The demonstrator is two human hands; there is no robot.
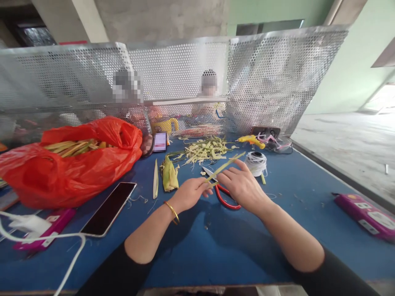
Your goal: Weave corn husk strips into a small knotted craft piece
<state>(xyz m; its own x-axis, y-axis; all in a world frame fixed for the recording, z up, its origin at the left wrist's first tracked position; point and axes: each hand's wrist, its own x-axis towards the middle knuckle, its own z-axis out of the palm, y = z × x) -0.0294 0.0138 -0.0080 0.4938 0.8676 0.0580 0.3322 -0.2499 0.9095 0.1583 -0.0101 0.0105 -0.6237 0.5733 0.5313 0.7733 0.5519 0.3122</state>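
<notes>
A long, narrow pale-green strip of husk [226, 165] slants up to the right between my hands. My left hand [193, 193], with a gold bangle at the wrist, pinches its lower end. The fingers of my right hand [239, 183] are closed on the strip further up, the index finger lying along it near the tip. Below my right hand, scissors with red handles [227, 204] lie on the table, partly hidden by it. A folded bundle of green husk [169, 174] and a single pale husk piece [155, 179] lie left of my hands.
A red plastic bag [92, 172] of husk strips, a phone [108, 209] and a white cable [77, 246] are left. Husk scraps [206, 150], a white string spool [256, 164] and a yellow glue gun [251, 141] lie ahead, before a perforated metal screen [182, 61].
</notes>
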